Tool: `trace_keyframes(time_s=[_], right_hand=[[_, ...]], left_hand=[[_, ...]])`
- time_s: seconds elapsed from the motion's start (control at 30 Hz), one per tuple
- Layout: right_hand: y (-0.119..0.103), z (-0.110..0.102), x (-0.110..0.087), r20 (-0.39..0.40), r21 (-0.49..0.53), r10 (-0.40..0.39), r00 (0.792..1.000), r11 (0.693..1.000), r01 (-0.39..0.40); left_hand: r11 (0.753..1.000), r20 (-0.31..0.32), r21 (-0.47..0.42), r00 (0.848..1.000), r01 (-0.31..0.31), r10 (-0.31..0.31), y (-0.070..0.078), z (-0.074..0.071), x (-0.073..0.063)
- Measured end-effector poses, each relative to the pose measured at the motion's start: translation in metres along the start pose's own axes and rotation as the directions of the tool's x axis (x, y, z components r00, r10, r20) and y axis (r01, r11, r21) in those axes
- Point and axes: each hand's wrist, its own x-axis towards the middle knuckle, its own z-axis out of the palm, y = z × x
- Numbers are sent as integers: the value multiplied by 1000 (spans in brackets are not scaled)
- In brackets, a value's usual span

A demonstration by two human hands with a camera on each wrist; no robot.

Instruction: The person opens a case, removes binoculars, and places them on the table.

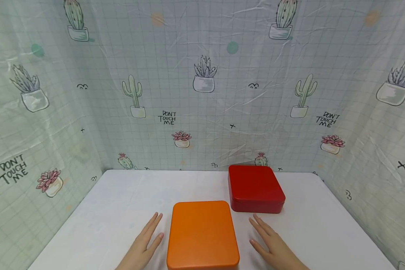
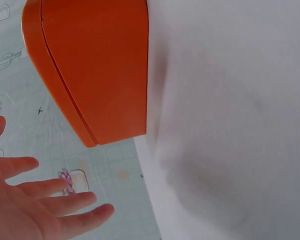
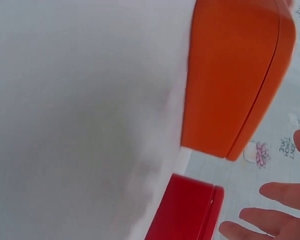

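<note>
An orange lidded box (image 1: 203, 234) lies on the white table between my two hands. To its left, my left hand (image 1: 143, 243) hovers with straight fingers, apart from the box and holding nothing. On the other side, my right hand (image 1: 271, 245) has its fingers extended too, with a gap to the orange box. Just beyond the right fingertips sits a red lidded box (image 1: 254, 187). Both lids appear closed, so what is inside is hidden. In the left wrist view, the orange box (image 2: 95, 70) shows a lid seam; the right wrist view shows both boxes.
The white table (image 1: 138, 195) has its back edge against a curtain (image 1: 202, 112) printed with cacti and lettering. That sheet also encloses the left and right sides. The red box stands at the back, right of the middle.
</note>
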Motion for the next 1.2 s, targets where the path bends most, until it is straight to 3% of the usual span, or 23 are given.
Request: trace_keyframes(time_s=[0.2, 0.37, 0.53, 0.67, 0.77, 0.9, 1.07, 1.2], right_hand=[[-9, 1, 1, 61, 135, 55, 997, 989, -63], [-11, 2, 2, 83, 235, 5, 997, 972, -25], [-13, 3, 4, 102, 331, -6, 995, 943, -29], [-16, 3, 5, 124, 430, 25, 992, 900, -77], [-16, 4, 5, 144, 516, 27, 989, 851, -99], [-16, 6, 6, 188, 594, 43, 981, 790, -149], [-16, 8, 6, 264, 668, 67, 962, 707, -233], [-18, 10, 7, 339, 702, 96, 936, 636, -319]], left_hand=[[993, -164, -48, 982, -104, 95, 3, 4, -3], [984, -208, -155, 977, -85, 51, 6, 5, -3], [934, -121, -357, 991, 18, -65, 4, 5, -2], [901, -29, -426, 993, 88, -110, 1, 5, 0], [874, 69, -468, 992, 129, -109, 0, 2, 2], [821, 197, -538, 975, 191, -97, -2, -1, 3], [772, 286, -594, 956, 226, -60, -6, -1, 4], [750, 311, -616, 949, 241, -50, -8, 1, 3]])
